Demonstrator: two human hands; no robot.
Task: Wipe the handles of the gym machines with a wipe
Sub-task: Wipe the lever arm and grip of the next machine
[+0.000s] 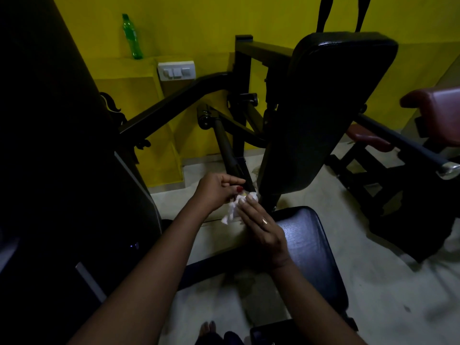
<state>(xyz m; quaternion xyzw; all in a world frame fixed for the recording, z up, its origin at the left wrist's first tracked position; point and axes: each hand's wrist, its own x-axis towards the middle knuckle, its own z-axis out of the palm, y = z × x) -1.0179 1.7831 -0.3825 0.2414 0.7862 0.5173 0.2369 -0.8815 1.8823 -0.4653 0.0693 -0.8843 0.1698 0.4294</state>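
no legible text, green bottle (pixel 132 37) label unreadable (too dim, blurred)
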